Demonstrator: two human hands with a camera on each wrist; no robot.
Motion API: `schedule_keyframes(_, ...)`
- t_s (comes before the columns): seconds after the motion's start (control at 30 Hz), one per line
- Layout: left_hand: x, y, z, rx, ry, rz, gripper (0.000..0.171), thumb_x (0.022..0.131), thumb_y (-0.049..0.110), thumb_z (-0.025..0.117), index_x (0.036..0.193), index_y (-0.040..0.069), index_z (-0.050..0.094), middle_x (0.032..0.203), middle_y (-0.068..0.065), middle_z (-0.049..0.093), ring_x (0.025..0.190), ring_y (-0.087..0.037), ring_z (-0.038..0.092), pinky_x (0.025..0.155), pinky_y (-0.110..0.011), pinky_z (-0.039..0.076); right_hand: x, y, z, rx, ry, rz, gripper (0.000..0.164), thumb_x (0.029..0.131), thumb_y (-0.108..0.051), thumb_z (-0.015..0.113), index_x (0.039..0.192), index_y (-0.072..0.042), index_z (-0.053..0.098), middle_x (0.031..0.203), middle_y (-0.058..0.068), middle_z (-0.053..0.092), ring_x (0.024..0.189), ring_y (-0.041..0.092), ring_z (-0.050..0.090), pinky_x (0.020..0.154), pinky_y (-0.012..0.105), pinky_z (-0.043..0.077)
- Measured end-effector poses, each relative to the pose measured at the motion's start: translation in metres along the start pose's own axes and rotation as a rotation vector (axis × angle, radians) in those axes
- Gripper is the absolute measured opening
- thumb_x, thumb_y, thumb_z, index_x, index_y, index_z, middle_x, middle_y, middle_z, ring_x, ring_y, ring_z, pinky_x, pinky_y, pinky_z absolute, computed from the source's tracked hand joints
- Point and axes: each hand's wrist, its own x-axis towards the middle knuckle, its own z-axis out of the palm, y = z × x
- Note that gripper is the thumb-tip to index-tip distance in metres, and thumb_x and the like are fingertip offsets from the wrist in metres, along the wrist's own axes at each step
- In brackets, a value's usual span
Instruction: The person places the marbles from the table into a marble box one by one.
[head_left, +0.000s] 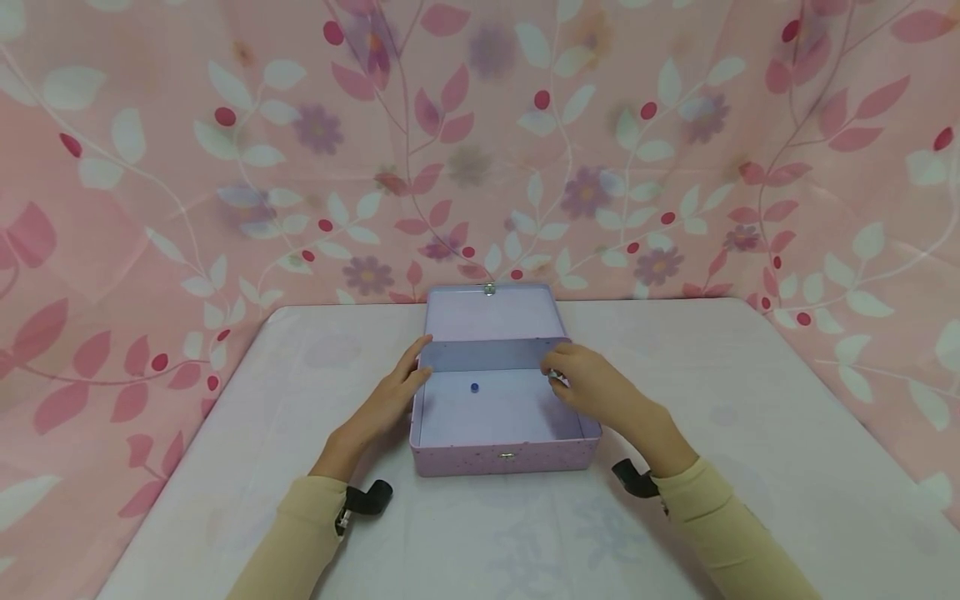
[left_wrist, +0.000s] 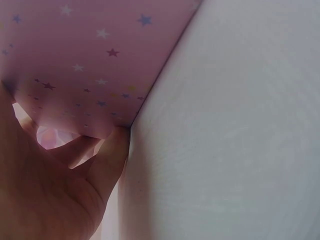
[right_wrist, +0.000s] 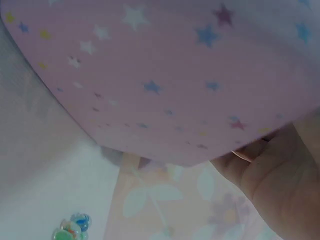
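A lilac-pink tin box [head_left: 457, 457] printed with small stars stands on the table, its hinged lid [head_left: 495, 310] raised toward the back. On the box floor lies a small blue marble [head_left: 475, 387]. Against the box's left side rests my left hand [head_left: 386, 400], fingers extended and spread along the rim. My right hand [head_left: 596, 383] reaches over the right wall, fingertips inside the box, pinching a small glassy marble [head_left: 555, 377] mostly hidden by the fingers. In the right wrist view the box wall [right_wrist: 170, 75] covers those fingertips.
Several clear glass marbles [right_wrist: 71, 228] with coloured swirls sit on the table beside the box, in the right wrist view. A white cloth covers the table [head_left: 465, 542]. Behind it hangs a pink floral curtain [head_left: 480, 167].
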Motion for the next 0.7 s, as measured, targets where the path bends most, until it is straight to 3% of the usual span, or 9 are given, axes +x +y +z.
schedule_keyframes(0.27, 0.011, -0.022, 0.005, 0.005, 0.036, 0.026, 0.052, 0.106, 0.049, 0.035, 0.151, 0.058, 0.011, 0.168, 0.000, 0.015, 0.154, -0.036, 0.018, 0.113, -0.068, 0.028, 0.001, -0.009, 0.016, -0.014, -0.052, -0.051, 0.013, 0.085, -0.003, 0.074, 0.097, -0.007, 0.071, 0.091, 0.001, 0.064, 0.084, 0.015, 0.062, 0.074, 0.030, 0.056)
schedule_keyframes(0.6, 0.009, -0.021, 0.005, 0.015, 0.042, 0.031, 0.053, 0.105, 0.051, 0.035, 0.151, 0.058, 0.011, 0.168, -0.002, 0.017, 0.153, -0.036, 0.020, 0.113, -0.067, 0.031, -0.001, -0.021, 0.022, -0.066, -0.120, -0.032, 0.014, 0.087, -0.006, 0.073, 0.100, -0.010, 0.071, 0.091, -0.001, 0.064, 0.084, 0.012, 0.060, 0.077, 0.030, 0.056)
schedule_keyframes(0.7, 0.000, -0.006, 0.001, 0.020, 0.017, 0.024, 0.056, 0.106, 0.047, 0.035, 0.156, 0.049, 0.009, 0.168, -0.006, 0.014, 0.153, -0.038, 0.018, 0.113, -0.067, 0.031, 0.000, -0.022, 0.023, -0.078, -0.142, -0.035, 0.013, 0.087, -0.005, 0.072, 0.099, -0.010, 0.071, 0.091, -0.001, 0.065, 0.082, 0.012, 0.060, 0.077, 0.030, 0.056)
